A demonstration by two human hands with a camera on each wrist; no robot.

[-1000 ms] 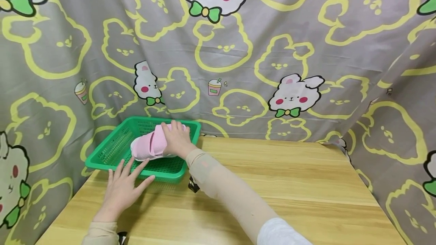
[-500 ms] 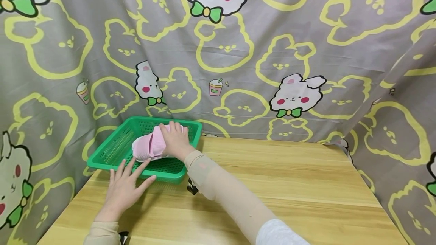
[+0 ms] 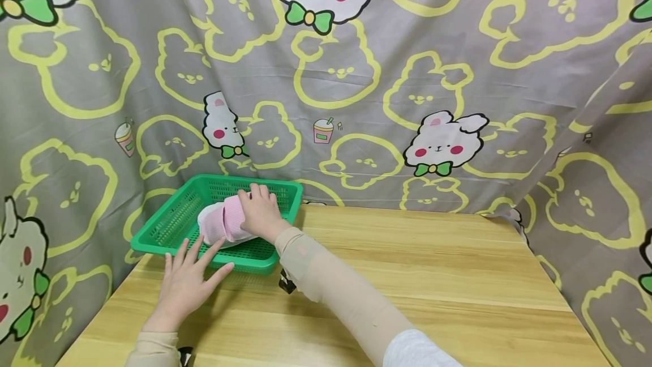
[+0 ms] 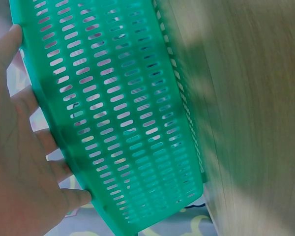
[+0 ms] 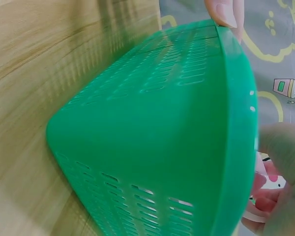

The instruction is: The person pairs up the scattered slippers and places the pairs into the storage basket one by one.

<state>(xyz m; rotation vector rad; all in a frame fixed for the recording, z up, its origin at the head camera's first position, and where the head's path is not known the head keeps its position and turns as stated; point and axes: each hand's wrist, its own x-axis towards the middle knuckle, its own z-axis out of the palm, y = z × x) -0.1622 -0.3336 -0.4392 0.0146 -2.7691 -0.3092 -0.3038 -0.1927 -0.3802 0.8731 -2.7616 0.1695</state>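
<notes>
A green plastic basket [image 3: 168, 251] with slotted walls stands at the table's left back. Inside it lies a pink ribbed slipper [image 3: 234, 218] with a pale sole edge. My right hand [image 3: 262, 214] holds the slipper from above, fingers over its far side and thumb on the near side. Parts of the slipper are hidden under that hand, so I cannot tell whether a second one lies with it. My left hand [image 3: 187, 287] spreads its fingers at the basket's near rim; in the left wrist view the fingertips [image 4: 80, 197] touch that rim.
The wooden table [image 3: 433, 276] extends to the right of the basket. A grey curtain [image 3: 351, 101] with cartoon prints hangs along the back and both sides, close behind the basket.
The slipper and my right hand have shifted slightly left and down inside the basket, with the slipper tilting a little. My left hand stays at the near rim.
</notes>
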